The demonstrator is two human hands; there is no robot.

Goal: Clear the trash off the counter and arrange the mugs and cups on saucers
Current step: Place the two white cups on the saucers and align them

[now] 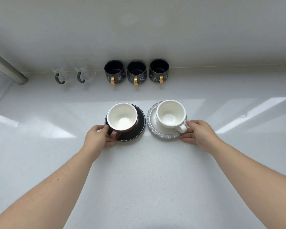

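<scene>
Saucers mid-counter; open margins around

On the white tabletop, a brown cup with a white inside stands on a round black saucer, and a white ceramic cup stands on a pale saucer with a beaded glass rim. The left hand grips the black saucer's near edge; the right hand grips the pale saucer's edge. Along the back wall stand two clear glass mugs with green handles and three black mugs with gold handles.
</scene>
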